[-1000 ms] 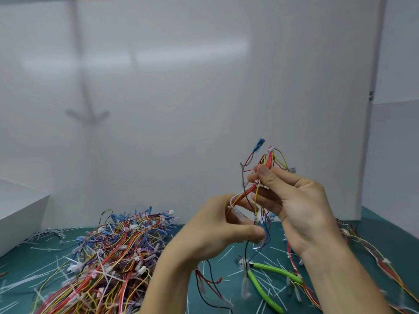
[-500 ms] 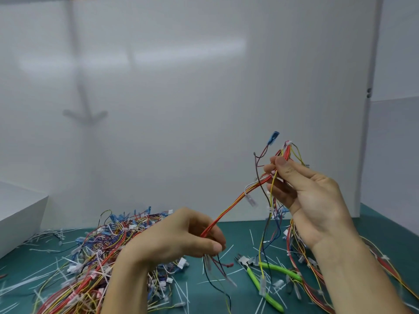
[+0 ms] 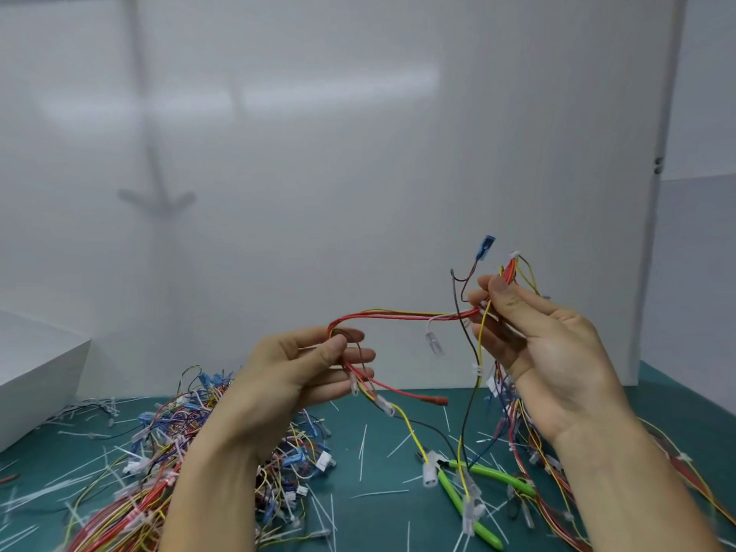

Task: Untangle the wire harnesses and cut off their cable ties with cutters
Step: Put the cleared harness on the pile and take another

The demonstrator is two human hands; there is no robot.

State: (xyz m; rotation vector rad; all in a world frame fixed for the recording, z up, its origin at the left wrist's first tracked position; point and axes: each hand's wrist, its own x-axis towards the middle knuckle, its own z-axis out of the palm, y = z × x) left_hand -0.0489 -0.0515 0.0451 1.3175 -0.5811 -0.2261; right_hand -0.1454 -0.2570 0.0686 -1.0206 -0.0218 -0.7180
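A wire harness (image 3: 402, 314) of red, yellow and dark wires stretches in the air between both hands. My left hand (image 3: 302, 372) pinches its looped left end between thumb and fingers; ends with white connectors hang below it. My right hand (image 3: 533, 344) pinches the harness's right end, where a blue terminal (image 3: 486, 247) sticks up. A white cable tie (image 3: 476, 369) wraps a hanging strand below that hand. Green-handled cutters (image 3: 474, 496) lie on the green mat (image 3: 382, 464) under the harness, with nobody touching them.
A big tangle of coloured harnesses (image 3: 159, 460) fills the mat's left side. More harnesses (image 3: 529, 452) lie at the right behind my right wrist. Cut white tie pieces are scattered over the mat. A white box (image 3: 36, 368) stands at far left; white panels wall the back.
My hands have drawn apart and the harness now spans flat between them. My left hand rose from low by the pile, sliding along the wires to their looped end. My right hand moved slightly right.
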